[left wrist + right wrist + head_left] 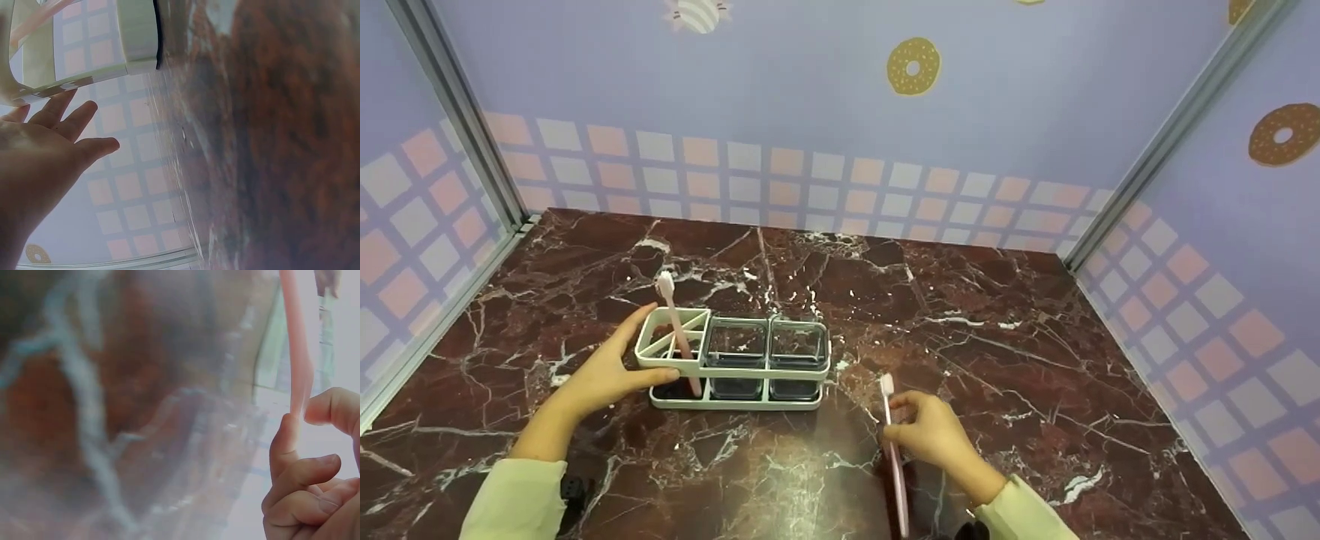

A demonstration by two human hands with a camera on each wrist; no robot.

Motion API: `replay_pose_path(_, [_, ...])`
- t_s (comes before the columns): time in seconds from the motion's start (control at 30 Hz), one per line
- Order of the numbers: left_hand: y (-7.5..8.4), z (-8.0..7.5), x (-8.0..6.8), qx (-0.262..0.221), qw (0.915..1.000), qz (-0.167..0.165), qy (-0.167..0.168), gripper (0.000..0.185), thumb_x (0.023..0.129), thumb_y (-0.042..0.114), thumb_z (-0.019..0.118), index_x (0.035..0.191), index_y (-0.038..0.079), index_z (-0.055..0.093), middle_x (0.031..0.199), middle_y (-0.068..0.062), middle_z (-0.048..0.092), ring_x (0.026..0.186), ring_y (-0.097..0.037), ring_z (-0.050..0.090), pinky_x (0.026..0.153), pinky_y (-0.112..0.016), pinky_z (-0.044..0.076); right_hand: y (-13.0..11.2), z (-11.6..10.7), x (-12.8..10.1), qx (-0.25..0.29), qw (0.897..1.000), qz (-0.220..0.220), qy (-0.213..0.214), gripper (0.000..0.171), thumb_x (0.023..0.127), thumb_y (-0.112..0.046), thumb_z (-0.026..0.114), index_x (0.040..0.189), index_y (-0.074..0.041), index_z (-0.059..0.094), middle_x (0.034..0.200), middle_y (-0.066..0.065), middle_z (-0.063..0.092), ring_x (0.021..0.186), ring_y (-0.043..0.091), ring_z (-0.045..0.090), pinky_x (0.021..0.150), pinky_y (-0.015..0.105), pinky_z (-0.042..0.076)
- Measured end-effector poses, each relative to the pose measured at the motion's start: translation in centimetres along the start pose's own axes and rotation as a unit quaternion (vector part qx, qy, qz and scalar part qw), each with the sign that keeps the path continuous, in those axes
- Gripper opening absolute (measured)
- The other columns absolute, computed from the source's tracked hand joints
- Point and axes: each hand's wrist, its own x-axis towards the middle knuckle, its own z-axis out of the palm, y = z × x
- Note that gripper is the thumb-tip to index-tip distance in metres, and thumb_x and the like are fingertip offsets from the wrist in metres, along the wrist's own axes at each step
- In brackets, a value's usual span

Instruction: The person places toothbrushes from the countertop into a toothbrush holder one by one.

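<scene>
A white toothbrush holder (742, 373) with two levels stands on the table at left of centre. My left hand (604, 375) holds its left end, thumb across the front and fingers at the far side. In the left wrist view, several fingertips lie against its rim. A pink toothbrush (678, 334) leans in the holder's divided left section, bristles up. Two clear cups (799, 345) fill the other sections. My right hand (934, 431) pinches a second pink toothbrush (898, 487) between thumb and forefinger near its head, in front and right of the holder. The bristle end points away from me.
The table (1035, 435) has a dark red marble pattern with white veins. Purple panels with checks and doughnut pictures rise at the back (810, 90), left and right. Metal posts (1170, 142) join them at the corners.
</scene>
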Motion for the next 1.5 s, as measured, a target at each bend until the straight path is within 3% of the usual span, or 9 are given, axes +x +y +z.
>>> replay_pose_path(0.13, [0.0, 0.0, 0.0, -0.002, 1.0, 0.004, 0.003, 0.101, 0.082, 0.02, 0.078, 0.156, 0.018, 0.009, 0.146, -0.028, 0.033, 0.125, -0.044, 0.043, 0.102, -0.061, 0.033, -1.6, -1.3, 1.0, 0.058, 0.998, 0.008, 0.017, 0.036, 0.071, -0.003, 0.072, 0.106, 0.0, 0.067, 0.075, 0.008, 0.063, 0.053, 0.013, 0.054, 0.048, 0.028, 0.05])
replay_pose_path(0.3, [-0.1, 0.1, 0.0, -0.008, 0.9999, 0.007, 0.003, 0.101, 0.082, 0.02, 0.078, 0.156, 0.017, 0.01, 0.142, -0.028, 0.039, 0.121, -0.042, 0.049, 0.101, -0.058, 0.035, -4.4, -2.9, 2.8, 0.089, 0.995, -0.009, 0.053, 0.036, 0.073, 0.0, 0.071, 0.109, 0.001, 0.066, 0.073, 0.008, 0.061, 0.056, 0.013, 0.052, 0.046, 0.022, 0.045])
replay_pose_path(0.57, [-0.2, 0.0, 0.0, 0.009, 0.9999, -0.006, 0.001, 0.102, 0.081, 0.025, 0.078, 0.156, 0.019, 0.009, 0.154, -0.029, 0.019, 0.134, -0.053, 0.027, 0.102, -0.07, 0.026, -10.2, -3.7, 5.6, 0.19, 0.978, -0.037, 0.071, 0.038, 0.078, 0.0, 0.072, 0.115, -0.001, 0.063, 0.081, 0.011, 0.066, 0.064, 0.017, 0.06, 0.055, 0.026, 0.052])
replay_pose_path(0.77, [-0.3, 0.0, 0.2, 0.01, 0.9999, -0.01, -0.004, 0.103, 0.082, 0.026, 0.078, 0.156, 0.016, 0.009, 0.157, -0.026, 0.011, 0.139, -0.053, 0.017, 0.103, -0.072, 0.02, -14.3, -2.3, 7.2, 0.272, 0.957, -0.062, 0.08, 0.036, 0.081, -0.003, 0.072, 0.115, -0.005, 0.062, 0.082, 0.01, 0.065, 0.065, 0.017, 0.059, 0.054, 0.023, 0.05])
replay_pose_path(0.97, [-0.1, 0.0, 0.0, 0.015, 0.9998, -0.014, -0.005, 0.102, 0.082, 0.028, 0.078, 0.156, 0.016, 0.009, 0.156, -0.028, 0.014, 0.136, -0.053, 0.023, 0.103, -0.071, 0.024, -17.6, -0.3, 8.1, 0.314, 0.94, -0.103, 0.083, 0.036, 0.083, -0.003, 0.069, 0.118, -0.007, 0.06, 0.078, 0.009, 0.065, 0.058, 0.013, 0.054, 0.047, 0.02, 0.042])
replay_pose_path(1.07, [0.1, -0.1, 0.1, 0.02, 0.9997, -0.013, -0.002, 0.103, 0.081, 0.029, 0.079, 0.156, 0.016, 0.01, 0.156, -0.028, 0.014, 0.136, -0.054, 0.022, 0.103, -0.071, 0.022, -19.0, 0.7, 8.5, 0.324, 0.934, -0.127, 0.084, 0.036, 0.084, -0.002, 0.067, 0.118, -0.006, 0.059, 0.079, 0.01, 0.066, 0.061, 0.014, 0.057, 0.05, 0.021, 0.046])
replay_pose_path(1.3, [0.1, -0.2, 0.2, 0.029, 0.9995, -0.011, 0.003, 0.103, 0.08, 0.03, 0.079, 0.156, 0.015, 0.012, 0.157, -0.027, 0.013, 0.138, -0.053, 0.016, 0.104, -0.073, 0.017, -21.4, 2.9, 9.2, 0.335, 0.926, -0.146, 0.095, 0.032, 0.082, -0.001, 0.068, 0.114, -0.005, 0.061, 0.086, 0.007, 0.066, 0.072, 0.015, 0.062, 0.063, 0.029, 0.056])
replay_pose_path(1.37, [0.1, -0.1, 0.1, 0.03, 0.9995, -0.012, 0.004, 0.103, 0.08, 0.03, 0.079, 0.156, 0.015, 0.012, 0.157, -0.027, 0.012, 0.139, -0.053, 0.015, 0.104, -0.073, 0.017, -21.8, 3.6, 9.4, 0.338, 0.924, -0.146, 0.1, 0.032, 0.082, -0.001, 0.067, 0.113, -0.005, 0.062, 0.084, 0.006, 0.066, 0.07, 0.014, 0.062, 0.062, 0.033, 0.056])
replay_pose_path(1.5, [0.1, 0.0, 0.1, 0.025, 0.9996, -0.009, 0.008, 0.102, 0.079, 0.03, 0.08, 0.156, 0.014, 0.013, 0.157, -0.025, 0.014, 0.139, -0.051, 0.016, 0.105, -0.071, 0.017, -22.2, 4.9, 9.9, 0.32, 0.928, -0.149, 0.121, 0.031, 0.08, -0.003, 0.067, 0.111, -0.007, 0.063, 0.077, 0.005, 0.068, 0.064, 0.011, 0.062, 0.058, 0.028, 0.054])
